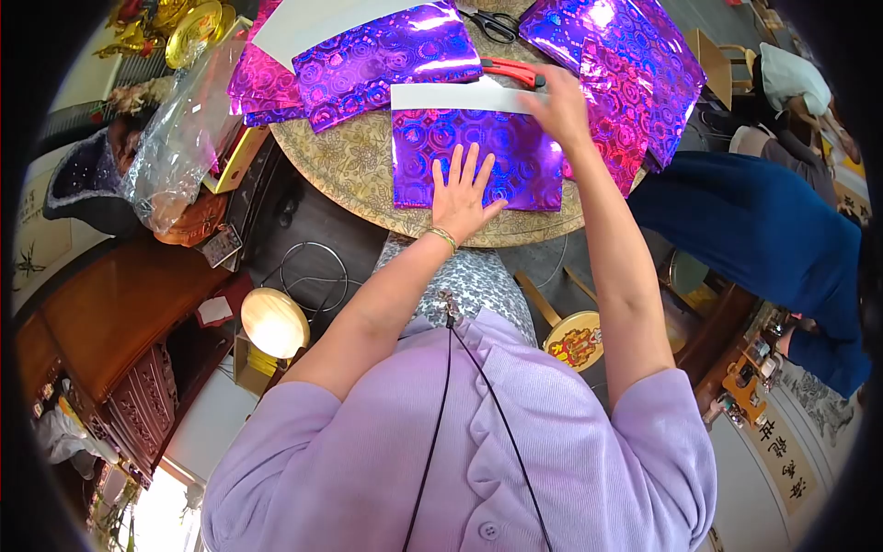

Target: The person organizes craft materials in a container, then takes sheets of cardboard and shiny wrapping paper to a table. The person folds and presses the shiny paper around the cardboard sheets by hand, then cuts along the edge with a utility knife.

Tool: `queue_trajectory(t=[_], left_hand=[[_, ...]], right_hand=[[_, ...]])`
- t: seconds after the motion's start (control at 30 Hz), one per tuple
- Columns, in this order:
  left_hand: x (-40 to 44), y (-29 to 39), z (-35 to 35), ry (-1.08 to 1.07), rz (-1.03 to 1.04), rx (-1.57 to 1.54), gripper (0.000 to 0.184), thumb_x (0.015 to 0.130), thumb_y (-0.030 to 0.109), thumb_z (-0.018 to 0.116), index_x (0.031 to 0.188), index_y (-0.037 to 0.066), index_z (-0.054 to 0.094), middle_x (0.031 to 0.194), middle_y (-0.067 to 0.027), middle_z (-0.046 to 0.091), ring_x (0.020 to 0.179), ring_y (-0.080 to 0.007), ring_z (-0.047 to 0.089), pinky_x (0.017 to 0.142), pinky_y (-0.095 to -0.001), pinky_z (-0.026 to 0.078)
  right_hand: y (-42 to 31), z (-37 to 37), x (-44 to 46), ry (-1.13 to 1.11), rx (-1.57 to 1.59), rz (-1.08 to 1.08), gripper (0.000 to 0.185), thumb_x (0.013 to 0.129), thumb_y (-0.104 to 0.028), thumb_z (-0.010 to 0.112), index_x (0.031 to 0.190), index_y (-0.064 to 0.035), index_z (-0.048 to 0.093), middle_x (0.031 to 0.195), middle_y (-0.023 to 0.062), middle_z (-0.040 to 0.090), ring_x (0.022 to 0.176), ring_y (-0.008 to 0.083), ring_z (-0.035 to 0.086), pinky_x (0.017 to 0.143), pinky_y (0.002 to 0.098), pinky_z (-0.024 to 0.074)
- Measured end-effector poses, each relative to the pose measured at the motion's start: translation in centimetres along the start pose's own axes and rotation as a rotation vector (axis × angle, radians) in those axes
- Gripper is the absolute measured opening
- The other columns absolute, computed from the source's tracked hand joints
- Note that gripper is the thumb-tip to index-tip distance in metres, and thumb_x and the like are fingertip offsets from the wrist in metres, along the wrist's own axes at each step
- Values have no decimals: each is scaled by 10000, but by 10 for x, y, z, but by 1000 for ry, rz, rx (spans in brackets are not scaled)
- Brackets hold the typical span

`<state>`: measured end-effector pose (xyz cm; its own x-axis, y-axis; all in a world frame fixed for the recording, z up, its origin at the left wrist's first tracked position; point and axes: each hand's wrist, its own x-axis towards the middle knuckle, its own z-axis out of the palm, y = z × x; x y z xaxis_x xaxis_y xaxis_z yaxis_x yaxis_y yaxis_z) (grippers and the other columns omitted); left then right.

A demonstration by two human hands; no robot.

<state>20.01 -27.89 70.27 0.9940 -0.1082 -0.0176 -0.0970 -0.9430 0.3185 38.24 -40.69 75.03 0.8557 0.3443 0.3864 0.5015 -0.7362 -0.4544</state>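
Observation:
A shiny purple patterned sheet (524,175) lies near the front edge of the round table, with a white strip (441,97) along its far side. My left hand (462,193) presses flat on the purple sheet, fingers spread. At the right end of the white strip is my right hand (558,109), its fingers bent; what its fingertips hold, if anything, is hidden. Just beyond that hand lies a red and black cutter (510,71). Black-handled scissors (495,26) rest farther back on the table.
More purple foil (391,55) lies at the back left, over pink sheets. Another purple and pink stack (644,83) is at the right. The round table (340,166) has a patterned top. A person in dark blue (754,221) bends at the right. Stools stand below.

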Motion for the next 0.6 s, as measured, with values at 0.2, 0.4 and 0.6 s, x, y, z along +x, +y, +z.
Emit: queue_trajectory(t=[0.2, 0.4, 0.6], left_hand=[[1, 0, 3, 13, 18, -18, 763, 778, 576, 440, 1378, 146, 248, 1450, -131, 139, 1327, -334, 107, 990, -587, 133], [0, -1, 3, 6, 16, 25, 771, 776, 581, 437, 1381, 147, 236, 1446, -137, 144, 1323, -345, 114, 987, -588, 136], [0, -1, 3, 0, 20, 39, 773, 776, 585, 434, 1382, 149, 234, 1445, -140, 145, 1321, -348, 121, 988, -584, 137]], right_hand=[[49, -54, -32, -196, 468, 737, 306, 710, -170, 659, 987, -45, 621, 857, 75, 638, 738, 180, 592, 663, 283, 472], [41, -22, -31, -432, 279, 551, 282, 714, -224, 672, 908, -23, 631, 800, 84, 629, 689, 180, 579, 640, 280, 460], [46, -24, -26, -682, 20, 664, 215, 726, -248, 672, 709, -40, 624, 604, 56, 571, 547, 154, 529, 558, 276, 433]])
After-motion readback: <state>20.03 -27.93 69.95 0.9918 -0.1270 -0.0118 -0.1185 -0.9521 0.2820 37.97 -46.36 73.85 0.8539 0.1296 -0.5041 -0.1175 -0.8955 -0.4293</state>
